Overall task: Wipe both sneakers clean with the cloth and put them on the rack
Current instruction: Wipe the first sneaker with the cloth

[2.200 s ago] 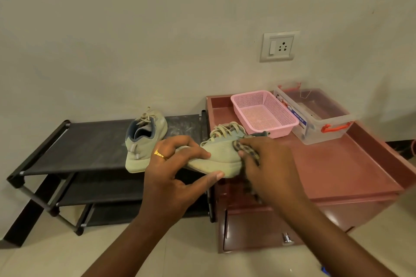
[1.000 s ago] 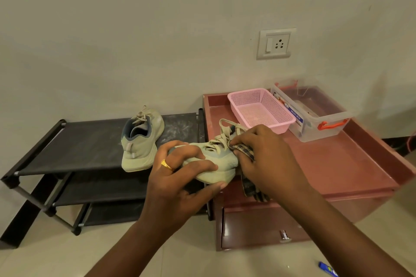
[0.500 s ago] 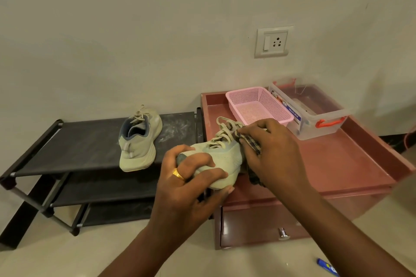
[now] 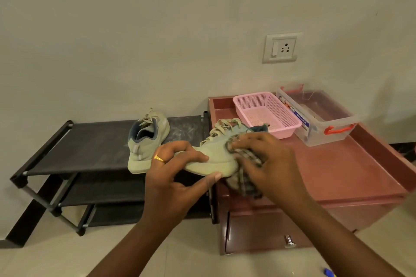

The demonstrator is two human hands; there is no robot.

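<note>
The left hand [image 4: 171,180] pinches the pale-green knit sneaker [image 4: 213,157], which may slip as the right hand [image 4: 270,164], clutching checked cloth [image 4: 243,184], scrubs.

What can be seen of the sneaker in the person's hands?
The held sneaker is pale green with a knit-looking upper, beige laces, a darker blue-grey collar and a thick matching sole. It is off any surface, lying roughly level, toe toward the left. The left hand grips the toe end, fingers on top and thumb under the sole. The right hand presses a checked cloth against its side.
</note>
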